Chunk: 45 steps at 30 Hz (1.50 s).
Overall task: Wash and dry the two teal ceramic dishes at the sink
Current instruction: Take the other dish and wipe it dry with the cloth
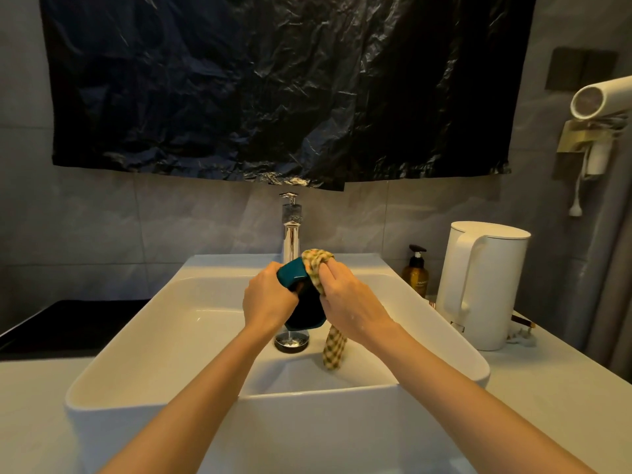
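Over the white sink basin (pixel 143 340) my left hand (pixel 270 297) grips a teal ceramic dish (pixel 293 275) held on edge. Its lower end (pixel 306 318) hangs just above the drain. My right hand (pixel 345 299) pinches a yellow checked cloth (pixel 316 263) and presses it over the dish's upper right rim. The cloth's loose tail (pixel 333 348) dangles down into the basin. Only one teal dish shows clearly; a second one is not visible apart from it.
A chrome tap (pixel 291 230) stands behind the hands, and the chrome drain (pixel 291 341) sits below the dish. A white kettle (pixel 482 285) and an amber pump bottle (pixel 415 271) stand on the counter at the right. A black surface (pixel 61 323) lies at the left.
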Each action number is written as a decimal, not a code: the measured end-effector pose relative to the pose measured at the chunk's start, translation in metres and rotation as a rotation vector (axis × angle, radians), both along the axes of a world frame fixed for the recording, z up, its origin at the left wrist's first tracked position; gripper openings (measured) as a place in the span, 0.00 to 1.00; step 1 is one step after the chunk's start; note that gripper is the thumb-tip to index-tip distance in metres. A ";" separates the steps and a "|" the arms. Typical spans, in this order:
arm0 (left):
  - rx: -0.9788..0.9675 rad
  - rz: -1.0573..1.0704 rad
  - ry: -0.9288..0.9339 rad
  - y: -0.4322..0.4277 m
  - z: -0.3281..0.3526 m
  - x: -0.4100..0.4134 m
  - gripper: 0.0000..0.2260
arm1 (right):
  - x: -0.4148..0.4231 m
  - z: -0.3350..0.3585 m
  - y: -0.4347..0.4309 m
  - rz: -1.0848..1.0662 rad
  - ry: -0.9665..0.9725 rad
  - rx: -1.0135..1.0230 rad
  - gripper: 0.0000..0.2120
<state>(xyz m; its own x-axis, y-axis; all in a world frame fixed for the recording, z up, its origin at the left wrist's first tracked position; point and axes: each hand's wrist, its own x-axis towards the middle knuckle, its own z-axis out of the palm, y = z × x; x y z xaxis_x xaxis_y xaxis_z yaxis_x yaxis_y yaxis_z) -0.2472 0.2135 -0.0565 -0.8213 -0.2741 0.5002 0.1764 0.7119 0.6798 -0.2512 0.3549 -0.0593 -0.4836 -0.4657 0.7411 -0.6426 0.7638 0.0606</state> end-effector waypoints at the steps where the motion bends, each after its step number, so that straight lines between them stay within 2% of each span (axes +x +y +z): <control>1: -0.006 -0.005 0.002 0.000 0.000 0.000 0.11 | 0.001 0.000 0.000 0.016 0.034 0.036 0.16; 3: -0.056 -0.041 0.003 0.002 -0.002 0.001 0.09 | 0.001 0.001 -0.003 0.068 0.107 0.097 0.15; 6: -0.099 -0.059 0.003 0.005 -0.003 0.003 0.08 | 0.000 0.002 -0.005 0.052 0.046 0.047 0.14; 8: -0.038 -0.034 -0.025 0.003 -0.002 0.001 0.10 | -0.002 0.000 -0.002 0.016 -0.021 0.012 0.14; 11: 0.094 0.000 -0.089 -0.004 0.001 -0.002 0.10 | 0.001 -0.001 0.002 0.045 0.037 0.048 0.17; 14: -0.016 -0.025 -0.072 -0.001 -0.001 0.001 0.07 | 0.001 0.000 -0.003 0.087 0.089 0.136 0.18; 16: -0.064 -0.047 -0.051 0.003 -0.003 0.003 0.08 | -0.002 0.001 -0.004 0.075 0.029 0.113 0.17; 18: -0.015 -0.033 -0.062 0.002 -0.003 0.002 0.10 | -0.005 0.000 -0.001 0.016 -0.080 0.039 0.16; 20: 0.065 0.005 -0.078 -0.002 -0.001 0.000 0.12 | -0.005 0.000 0.004 -0.020 -0.109 0.007 0.14; 23: 0.136 0.009 -0.096 -0.007 0.000 -0.003 0.11 | 0.000 -0.001 0.003 0.045 -0.009 0.077 0.15; 26: 0.013 -0.042 -0.077 0.001 -0.003 -0.001 0.07 | -0.002 0.000 -0.002 0.078 0.069 0.146 0.16; 28: -0.009 -0.039 -0.065 0.003 -0.004 0.000 0.07 | -0.005 0.001 -0.004 0.080 -0.009 0.093 0.17; 31: 0.082 0.003 -0.071 -0.001 -0.004 -0.005 0.11 | -0.007 0.000 0.000 0.050 -0.181 -0.063 0.13; 33: 0.125 0.018 -0.064 -0.005 -0.003 -0.007 0.11 | -0.005 -0.001 0.004 0.020 -0.235 -0.090 0.12; 36: 0.119 -0.003 -0.033 -0.003 -0.004 -0.006 0.10 | -0.001 -0.001 0.005 0.075 -0.120 -0.044 0.13; 39: 0.004 -0.061 -0.012 0.005 -0.005 -0.001 0.08 | -0.006 0.001 0.000 0.144 0.037 0.082 0.15; 42: 0.043 -0.048 -0.031 0.002 -0.003 -0.003 0.08 | -0.010 0.000 -0.002 0.128 -0.055 -0.053 0.17; 45: 0.229 -0.044 -0.037 -0.006 -0.002 -0.007 0.10 | -0.010 -0.003 0.006 0.087 -0.199 -0.163 0.15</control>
<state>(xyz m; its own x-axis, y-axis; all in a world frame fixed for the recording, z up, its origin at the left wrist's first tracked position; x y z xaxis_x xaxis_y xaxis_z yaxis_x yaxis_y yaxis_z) -0.2543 0.2072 -0.0585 -0.8517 -0.3407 0.3982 0.1757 0.5303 0.8294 -0.2613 0.3611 -0.0621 -0.5908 -0.3939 0.7041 -0.6929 0.6948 -0.1927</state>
